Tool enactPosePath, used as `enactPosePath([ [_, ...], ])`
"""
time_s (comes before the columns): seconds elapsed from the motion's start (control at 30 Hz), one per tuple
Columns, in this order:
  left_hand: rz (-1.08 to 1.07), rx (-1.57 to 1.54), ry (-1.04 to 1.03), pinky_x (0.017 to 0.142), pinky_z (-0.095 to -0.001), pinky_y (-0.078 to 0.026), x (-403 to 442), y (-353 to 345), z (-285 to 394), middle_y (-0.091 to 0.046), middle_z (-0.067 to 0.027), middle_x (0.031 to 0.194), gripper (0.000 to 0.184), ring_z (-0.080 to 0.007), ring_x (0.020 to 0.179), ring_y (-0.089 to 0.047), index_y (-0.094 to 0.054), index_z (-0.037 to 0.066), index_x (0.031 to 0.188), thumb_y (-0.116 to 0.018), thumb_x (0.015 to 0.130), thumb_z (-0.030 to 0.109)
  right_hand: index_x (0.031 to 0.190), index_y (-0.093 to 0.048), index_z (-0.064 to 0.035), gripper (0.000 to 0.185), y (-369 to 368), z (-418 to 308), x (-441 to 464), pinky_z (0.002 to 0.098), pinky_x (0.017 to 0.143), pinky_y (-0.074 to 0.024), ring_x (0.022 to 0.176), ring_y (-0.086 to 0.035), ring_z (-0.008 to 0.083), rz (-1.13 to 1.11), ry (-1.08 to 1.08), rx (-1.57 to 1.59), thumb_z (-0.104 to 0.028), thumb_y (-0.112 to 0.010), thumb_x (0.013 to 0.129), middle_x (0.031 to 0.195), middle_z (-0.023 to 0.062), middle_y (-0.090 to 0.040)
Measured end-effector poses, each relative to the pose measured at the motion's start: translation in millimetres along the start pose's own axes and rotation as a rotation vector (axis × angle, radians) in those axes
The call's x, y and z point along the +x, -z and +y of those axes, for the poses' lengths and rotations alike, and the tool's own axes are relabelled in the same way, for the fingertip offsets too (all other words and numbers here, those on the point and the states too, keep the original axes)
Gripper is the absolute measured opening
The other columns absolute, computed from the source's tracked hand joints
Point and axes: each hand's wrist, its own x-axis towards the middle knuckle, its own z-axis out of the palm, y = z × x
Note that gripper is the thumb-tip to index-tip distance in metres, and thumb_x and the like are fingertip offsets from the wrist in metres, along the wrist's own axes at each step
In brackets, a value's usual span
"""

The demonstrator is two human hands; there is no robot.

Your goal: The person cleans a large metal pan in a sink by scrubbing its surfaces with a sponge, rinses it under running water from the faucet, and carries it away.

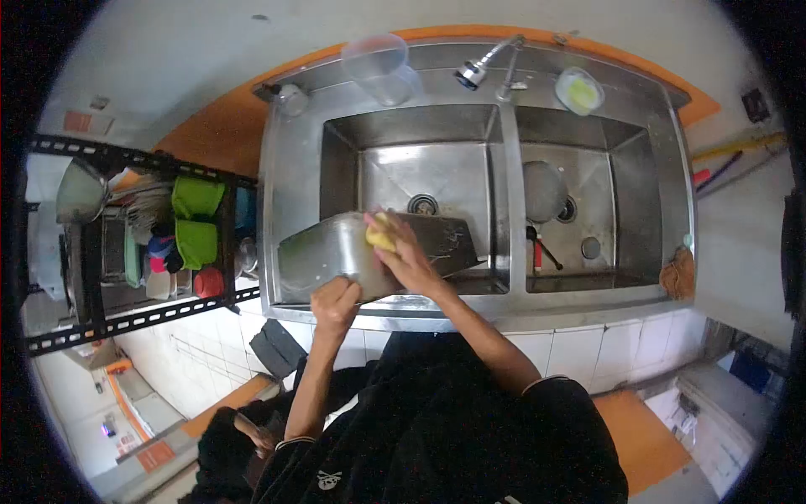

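A large rectangular metal pan (315,254) is tilted over the front of the left sink basin (403,172), partly resting at its front edge. My left hand (336,304) is closed around the pan's near rim. In my right hand (410,262) is a yellow sponge (381,233), pressed against the pan around its middle. The fingers of that hand are slightly blurred. Part of the pan is hidden behind my hands.
A faucet (474,74), clear plastic container (378,71) and small tub (579,91) stand along the back ledge. The right basin holds a round lid-like disc (544,191) and a black-handled item (547,250). A brown cloth (677,273) hangs right; shelving (143,155) stands left. Another person's hand (256,433) shows lower left.
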Motion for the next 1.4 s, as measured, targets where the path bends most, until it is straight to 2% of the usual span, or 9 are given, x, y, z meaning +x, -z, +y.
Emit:
enactPosePath([
  [0.2, 0.024, 0.055, -0.035, 0.037, -0.0326, -0.032, -11.8, 7.5, 1.9, -0.032, -0.0048, 0.052, 0.020, -0.0186, 0.042, -0.041, -0.041, 0.008, 0.053, -0.060, 0.050, 0.002, 0.105, -0.058, -0.0004, 0.040, 11.8, 141.5, -62.2, 0.0348, 0.081, -0.0445, 0.091, -0.059, 0.0267, 0.029, -0.863, 0.201, -0.034, -0.038, 0.095, 0.095, 0.0130, -0.064],
  [0.47, -0.038, 0.006, -0.042, 0.037, -0.0331, -0.030, -20.9, 12.7, 1.8, -0.031, -0.0047, 0.052, 0.017, -0.0197, 0.043, -0.041, -0.045, 0.007, 0.056, -0.060, 0.048, 0.006, 0.106, -0.057, -0.0031, 0.023, 0.0, 44.7, -32.8, 0.0345, 0.078, -0.0446, 0.089, -0.057, 0.0256, 0.132, -0.148, 0.215, -0.017, -0.047, 0.089, 0.088, 0.0145, -0.058],
  [0.57, -0.054, 0.026, -0.049, 0.037, -0.0332, -0.029, -33.9, 19.1, -4.2, -0.031, -0.0047, 0.053, 0.017, -0.0196, 0.043, -0.040, -0.044, 0.007, 0.056, -0.059, 0.047, 0.007, 0.104, -0.057, 0.0029, 0.040, -23.7, 193.0, -91.0, 0.0342, 0.082, -0.0445, 0.087, -0.058, 0.0296, 0.104, -0.711, 0.402, -0.031, -0.038, 0.095, 0.090, 0.0177, -0.062],
  [0.7, -0.069, 0.007, -0.061, 0.036, -0.0323, -0.028, -32.8, 22.8, 4.9, -0.029, -0.0040, 0.051, 0.017, -0.0184, 0.042, -0.040, -0.042, 0.007, 0.053, -0.057, 0.047, 0.009, 0.100, -0.058, 0.0038, 0.040, -35.6, 171.5, -67.7, 0.0346, 0.080, -0.0447, 0.084, -0.058, 0.0289, 0.294, -0.352, -0.154, -0.032, -0.042, 0.093, 0.089, 0.0181, -0.062],
  [0.77, -0.098, -0.011, -0.033, 0.036, -0.0320, -0.029, -30.4, 25.0, 10.0, -0.029, -0.0037, 0.051, 0.017, -0.0182, 0.042, -0.039, -0.041, 0.008, 0.052, -0.057, 0.047, 0.009, 0.101, -0.057, 0.0016, 0.030, 3.3, 43.6, -23.2, 0.0385, 0.076, -0.0440, 0.084, -0.058, 0.0297, -0.173, -0.654, 0.313, -0.025, -0.048, 0.090, 0.092, 0.0174, -0.061],
  [0.83, -0.132, -0.027, -0.022, 0.036, -0.0317, -0.029, -36.3, 29.8, 12.0, -0.028, -0.0035, 0.050, 0.018, -0.0179, 0.041, -0.039, -0.040, 0.008, 0.051, -0.057, 0.046, 0.010, 0.096, -0.058, 0.0001, 0.026, -13.4, 15.8, -13.7, 0.0368, 0.061, -0.0451, 0.068, -0.060, 0.0285, 0.193, 0.071, 0.252, -0.024, -0.053, 0.088, 0.079, 0.0146, -0.061],
  [0.97, -0.088, -0.055, -0.075, 0.035, -0.0312, -0.029, -48.1, 26.8, 15.2, -0.028, -0.0024, 0.049, 0.019, -0.0167, 0.040, -0.038, -0.041, 0.008, 0.054, -0.058, 0.046, 0.008, 0.104, -0.059, -0.0001, 0.030, -2.8, 141.6, -65.0, 0.0374, 0.072, -0.0469, 0.079, -0.060, 0.0243, -0.115, -0.781, 0.207, -0.024, -0.047, 0.091, 0.087, 0.0173, -0.063],
  [1.23, -0.161, -0.073, -0.059, 0.037, -0.0285, -0.032, -40.0, 25.0, 30.8, -0.030, -0.0013, 0.051, 0.016, -0.0148, 0.043, -0.041, -0.042, 0.009, 0.054, -0.056, 0.045, 0.011, 0.092, -0.066, -0.0027, 0.031, 0.9, 37.5, -1.4, 0.0311, 0.063, -0.0449, 0.069, -0.058, 0.0131, -0.352, -0.491, 0.159, -0.031, -0.052, 0.089, 0.071, 0.0084, -0.063],
  [1.4, -0.116, -0.035, -0.089, 0.037, -0.0271, -0.033, -49.2, 14.2, 40.8, -0.030, -0.0007, 0.049, 0.017, -0.0131, 0.041, -0.040, -0.040, 0.010, 0.052, -0.056, 0.045, 0.011, 0.088, -0.066, -0.0004, 0.034, -11.7, 132.2, -32.9, 0.0280, 0.056, -0.0412, 0.060, -0.050, 0.0095, -0.225, -0.610, 0.397, -0.032, -0.053, 0.089, 0.066, 0.0005, -0.058],
])
